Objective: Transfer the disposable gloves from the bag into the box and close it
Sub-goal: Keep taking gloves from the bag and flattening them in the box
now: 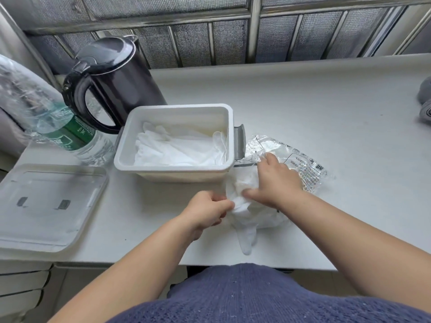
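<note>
Nearest you, below your blue knitted top, both forearms reach out to a loose wad of thin white disposable gloves. It lies on the pale grey desk, with one limp glove finger trailing toward the near edge. Your left hand pinches the wad's left edge between thumb and curled fingers. Your right hand lies over the top with the thumb pressed into it; I cannot tell whether its fingers close on anything. The crinkled clear plastic bag, printed in black, stretches from the wad toward the far right. The white rectangular plastic box sits open just far-left of both hands, its long axis running left to right and slack gloves lying inside. Your left hand is the nearer one to it. Its flat translucent lid lies well off to the left.
</note>
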Motion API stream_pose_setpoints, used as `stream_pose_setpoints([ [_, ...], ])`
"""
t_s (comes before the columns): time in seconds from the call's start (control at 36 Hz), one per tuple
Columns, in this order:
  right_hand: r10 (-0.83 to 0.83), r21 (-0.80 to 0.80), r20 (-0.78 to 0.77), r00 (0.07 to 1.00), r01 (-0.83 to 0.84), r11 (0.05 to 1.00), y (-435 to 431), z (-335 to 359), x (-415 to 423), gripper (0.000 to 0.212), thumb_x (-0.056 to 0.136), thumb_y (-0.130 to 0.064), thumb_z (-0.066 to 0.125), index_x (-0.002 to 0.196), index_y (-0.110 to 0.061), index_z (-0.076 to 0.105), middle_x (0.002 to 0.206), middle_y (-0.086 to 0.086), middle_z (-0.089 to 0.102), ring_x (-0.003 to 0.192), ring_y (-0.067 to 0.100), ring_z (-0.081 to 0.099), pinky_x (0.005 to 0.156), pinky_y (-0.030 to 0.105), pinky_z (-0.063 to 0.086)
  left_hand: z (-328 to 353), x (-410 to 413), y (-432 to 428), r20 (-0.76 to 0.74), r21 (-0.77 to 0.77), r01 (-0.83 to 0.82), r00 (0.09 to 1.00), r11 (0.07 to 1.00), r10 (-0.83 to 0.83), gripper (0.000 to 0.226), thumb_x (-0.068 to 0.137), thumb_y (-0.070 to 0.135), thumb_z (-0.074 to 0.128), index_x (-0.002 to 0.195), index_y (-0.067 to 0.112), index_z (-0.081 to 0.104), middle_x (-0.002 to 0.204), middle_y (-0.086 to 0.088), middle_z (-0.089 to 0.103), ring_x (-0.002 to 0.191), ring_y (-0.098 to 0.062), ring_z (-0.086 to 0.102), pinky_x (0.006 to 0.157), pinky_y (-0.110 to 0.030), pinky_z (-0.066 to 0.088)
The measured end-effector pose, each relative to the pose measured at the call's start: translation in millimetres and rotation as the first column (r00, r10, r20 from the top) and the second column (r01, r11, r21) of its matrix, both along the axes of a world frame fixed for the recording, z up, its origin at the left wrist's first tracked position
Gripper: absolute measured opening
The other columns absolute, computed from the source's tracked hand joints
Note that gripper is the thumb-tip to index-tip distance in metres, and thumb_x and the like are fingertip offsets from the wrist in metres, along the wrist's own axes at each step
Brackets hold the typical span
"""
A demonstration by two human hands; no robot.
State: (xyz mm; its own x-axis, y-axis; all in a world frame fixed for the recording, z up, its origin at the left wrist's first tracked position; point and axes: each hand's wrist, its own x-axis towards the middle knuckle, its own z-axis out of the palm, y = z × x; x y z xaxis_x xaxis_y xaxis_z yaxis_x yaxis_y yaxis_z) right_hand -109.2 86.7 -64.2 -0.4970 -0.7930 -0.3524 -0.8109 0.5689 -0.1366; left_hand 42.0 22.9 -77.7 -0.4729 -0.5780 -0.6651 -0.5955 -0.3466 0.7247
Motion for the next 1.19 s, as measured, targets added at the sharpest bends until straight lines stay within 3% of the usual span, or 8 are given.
stream_pose_setpoints([
  [0.28, -0.107, -0.019, -0.151, 0.983, 0.106, 0.994, -2.6, -13.7, -17.2, 0.042, 0.091, -0.012, 0.045, 0.132, -0.006, 0.037, 0.132, 0.010, 0.040, 0.113, 0.032, 0.054, 0.074, 0.035, 0.039, 22.4, 5.4, -6.2, -0.300, -0.186, -0.104, 0.953, 0.977, 0.045, 0.025, 0.086, 0.008, 0.060, 0.066, 0.022, 0.061, 0.067, 0.007, 0.053, 0.069, -0.011, 0.044, 0.060, -0.019, 0.037],
  [0.47, -0.300, -0.057, -0.049, 0.953, 0.297, 0.953, 8.0, -0.5, -41.2, 0.042, 0.088, -0.014, 0.048, 0.130, -0.010, 0.042, 0.137, 0.013, 0.035, 0.121, 0.036, 0.044, 0.091, 0.043, 0.039, 51.6, -3.7, -19.8, -0.532, 0.021, -0.205, 0.826, 0.978, 0.185, 0.014, 0.068, 0.012, 0.048, 0.060, 0.020, 0.056, 0.064, 0.003, 0.051, 0.063, -0.014, 0.046, 0.060, -0.029, 0.032],
  [0.64, -0.066, -0.577, 0.246, 0.967, 0.200, 0.792, 2.4, 26.0, -15.4, 0.038, 0.073, -0.030, 0.045, 0.098, -0.013, 0.069, 0.133, 0.013, 0.049, 0.129, 0.023, 0.040, 0.098, 0.029, 0.022, 67.3, -8.2, -33.0, -0.637, 0.268, -0.140, 0.717, 0.953, 0.284, 0.024, 0.076, 0.007, 0.043, 0.057, 0.015, 0.055, 0.063, -0.004, 0.054, 0.061, -0.020, 0.052, 0.051, -0.024, 0.041],
  [0.75, 0.017, -0.585, 0.723, 0.690, 0.600, 0.545, -11.8, 56.8, 0.9, 0.042, 0.077, -0.042, 0.042, 0.077, -0.003, 0.058, 0.080, 0.016, 0.059, 0.079, 0.029, 0.053, 0.074, 0.036, 0.040, 81.4, -1.8, -43.8, -0.700, 0.307, -0.041, 0.667, 0.951, 0.255, 0.020, 0.071, 0.009, 0.043, 0.056, 0.013, 0.057, 0.069, -0.007, 0.059, 0.066, -0.020, 0.057, 0.058, -0.023, 0.048],
  [0.83, 0.036, -0.164, 0.977, 0.211, 0.631, 0.758, -24.1, 71.1, 7.6, 0.054, 0.073, -0.062, 0.053, 0.101, -0.016, 0.056, 0.074, 0.007, 0.059, 0.070, 0.022, 0.051, 0.066, 0.033, 0.041, 86.5, 7.2, -54.5, -0.715, 0.281, 0.018, 0.671, 0.959, 0.197, 0.019, 0.075, 0.009, 0.044, 0.062, 0.012, 0.057, 0.068, -0.007, 0.058, 0.067, -0.022, 0.056, 0.063, -0.028, 0.047],
  [0.92, -0.001, 0.031, 0.997, -0.074, 0.406, 0.913, -33.3, 71.8, 17.6, 0.072, 0.073, -0.066, 0.056, 0.123, -0.014, 0.051, 0.082, 0.007, 0.066, 0.073, 0.023, 0.059, 0.064, 0.031, 0.047, 91.0, 13.9, -66.3, -0.670, 0.188, 0.030, 0.735, 0.982, 0.105, 0.006, 0.076, 0.008, 0.050, 0.076, 0.011, 0.056, 0.076, -0.010, 0.061, 0.070, -0.023, 0.058, 0.063, -0.030, 0.047],
  [1.06, 0.138, -0.077, 0.982, -0.128, 0.394, 0.916, -49.7, 79.6, 31.2, 0.022, 0.085, 0.001, 0.057, 0.106, -0.004, 0.064, 0.092, 0.013, 0.069, 0.075, 0.021, 0.067, 0.061, 0.027, 0.054, 93.8, 33.2, -90.2, -0.558, 0.046, 0.031, 0.830, 0.998, 0.000, 0.008, 0.073, 0.019, 0.057, 0.079, 0.015, 0.062, 0.073, -0.004, 0.064, 0.061, -0.015, 0.060, 0.049, -0.022, 0.047],
  [1.19, 0.137, -0.078, 0.989, -0.063, 0.564, 0.822, -77.5, 77.3, 36.3, 0.046, 0.069, -0.001, 0.070, 0.113, -0.007, 0.058, 0.093, 0.013, 0.067, 0.083, 0.027, 0.066, 0.076, 0.039, 0.053, 90.4, 73.8, -122.0, -0.327, -0.034, 0.282, 0.903, 0.959, -0.278, 0.036, 0.062, 0.016, 0.075, 0.097, 0.016, 0.065, 0.089, -0.005, 0.070, 0.079, -0.017, 0.066, 0.063, -0.024, 0.053],
])
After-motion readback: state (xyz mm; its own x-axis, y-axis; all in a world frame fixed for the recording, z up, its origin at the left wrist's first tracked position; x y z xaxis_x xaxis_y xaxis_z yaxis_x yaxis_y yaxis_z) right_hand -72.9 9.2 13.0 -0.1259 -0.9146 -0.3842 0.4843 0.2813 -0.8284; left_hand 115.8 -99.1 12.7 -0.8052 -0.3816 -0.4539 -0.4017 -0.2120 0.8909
